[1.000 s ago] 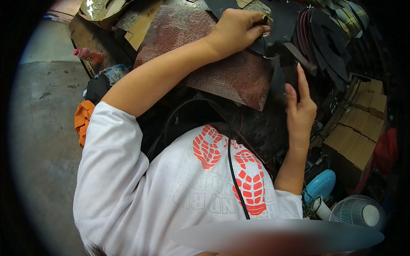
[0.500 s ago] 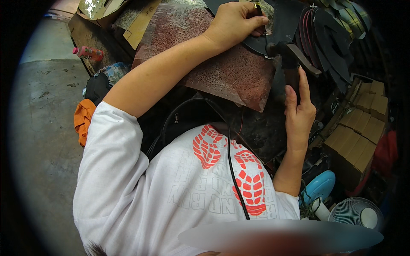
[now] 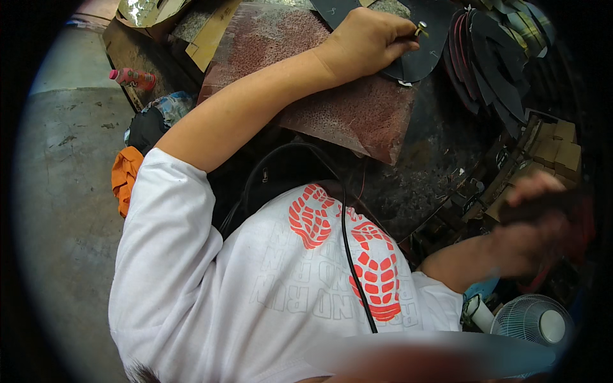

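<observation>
My left hand (image 3: 373, 41) is closed in a pinch on a small metal punch (image 3: 421, 27) with a round, shiny top. It holds the punch over black sheet pieces (image 3: 418, 67) that lie on a worn, speckled reddish-brown board (image 3: 357, 121). Out to the right, my right hand (image 3: 533, 233) is smeared by motion, its fingers wrapped round the dark handle of a hammer (image 3: 543, 205). The hammer's head is too blurred to make out. Beside the board, to its right, stands a fanned stack of black and red cut sheets (image 3: 488, 64).
Small brown boxes (image 3: 557, 150) are stacked at the right, near my right hand. A white fan (image 3: 533, 325) stands at lower right. A black cable (image 3: 348, 255) runs down my front. At the left are a pink bottle (image 3: 134, 78) and an orange cloth (image 3: 126, 179).
My right hand has swung the hammer away from the punch, out to the right and nearer to me. My left hand has shifted slightly right with the punch, whose top now shows.
</observation>
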Demonstrator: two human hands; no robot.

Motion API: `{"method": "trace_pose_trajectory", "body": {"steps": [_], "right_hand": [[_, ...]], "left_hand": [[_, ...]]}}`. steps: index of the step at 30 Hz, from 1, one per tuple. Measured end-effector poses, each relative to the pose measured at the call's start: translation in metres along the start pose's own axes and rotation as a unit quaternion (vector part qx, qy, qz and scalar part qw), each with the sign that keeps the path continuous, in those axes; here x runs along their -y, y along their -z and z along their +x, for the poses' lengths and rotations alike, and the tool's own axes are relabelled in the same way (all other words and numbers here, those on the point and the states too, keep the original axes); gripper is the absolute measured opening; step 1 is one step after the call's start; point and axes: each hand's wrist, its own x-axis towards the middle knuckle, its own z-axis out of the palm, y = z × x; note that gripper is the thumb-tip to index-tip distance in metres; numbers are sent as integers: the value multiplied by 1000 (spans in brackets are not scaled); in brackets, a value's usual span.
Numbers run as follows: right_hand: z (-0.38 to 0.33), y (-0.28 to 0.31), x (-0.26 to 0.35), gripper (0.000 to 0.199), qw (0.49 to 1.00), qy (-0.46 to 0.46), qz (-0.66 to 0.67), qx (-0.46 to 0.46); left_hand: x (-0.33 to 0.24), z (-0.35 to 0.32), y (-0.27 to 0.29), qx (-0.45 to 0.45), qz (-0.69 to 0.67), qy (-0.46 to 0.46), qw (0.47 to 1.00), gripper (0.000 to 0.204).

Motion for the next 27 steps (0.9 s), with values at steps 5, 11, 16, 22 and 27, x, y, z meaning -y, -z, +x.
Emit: {"method": "trace_pose_trajectory", "body": {"steps": [5,11,16,22,27], "right_hand": [[-27,-19,-38,46,992,-59,-51,96],[-29,13,-59,39,976,-123,-68,169],[2,4,-6,57,996,73,-25,46],[-36,-26,-50,50,963,-174,-70,193],[-57,-21,-69,51,942,-154,-143,262]], "left_hand": [[-1,-2,-6,8,38,-29,999,19],[-11,-4,4,-1,32,-16,999,17],[-17,-5,8,11,56,-42,997,20],[-11,-8,1,-23,26,-13,999,20],[1,-7,-5,-20,-44,118,992,24]]}}
